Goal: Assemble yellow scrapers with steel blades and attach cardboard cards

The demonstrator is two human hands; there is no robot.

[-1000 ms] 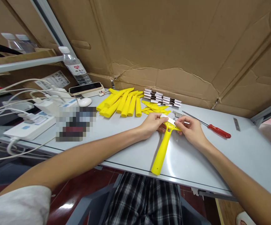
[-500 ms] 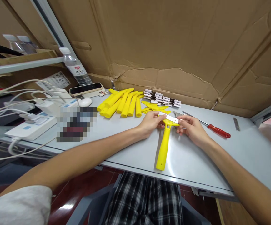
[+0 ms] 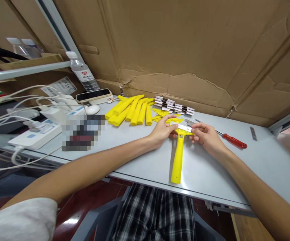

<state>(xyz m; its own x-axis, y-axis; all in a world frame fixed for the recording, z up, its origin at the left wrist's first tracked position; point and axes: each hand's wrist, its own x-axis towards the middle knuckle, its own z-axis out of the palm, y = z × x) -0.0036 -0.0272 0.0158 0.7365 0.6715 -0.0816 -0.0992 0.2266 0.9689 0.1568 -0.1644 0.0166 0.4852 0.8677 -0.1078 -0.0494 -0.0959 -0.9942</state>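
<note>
A yellow scraper (image 3: pixel 177 157) with a thick handle lies between my hands, its handle pointing toward me. Across its head sits a white strip (image 3: pixel 183 127). My left hand (image 3: pixel 163 131) pinches the left end of the head, thumb on top of the strip. At the right end, my right hand (image 3: pixel 203 135) grips the head and strip with thumb and fingers. Several yellow handles (image 3: pixel 132 110) lie in a pile behind my left hand. Flat yellow pieces (image 3: pixel 163 113) and a stack of white strips with dark marks (image 3: pixel 174 105) lie beyond the scraper.
To the right are a red-handled screwdriver (image 3: pixel 234 141) and a small metal blade (image 3: pixel 253 133). A power strip (image 3: pixel 36 135) with tangled cables, a phone (image 3: pixel 93 95) and a water bottle (image 3: pixel 83 73) occupy the left. A cardboard wall (image 3: pixel 175 50) closes off the back.
The scraper's handle end has swung slightly to the right. My left index finger has lifted off the strip, while both hands stay at the head.
</note>
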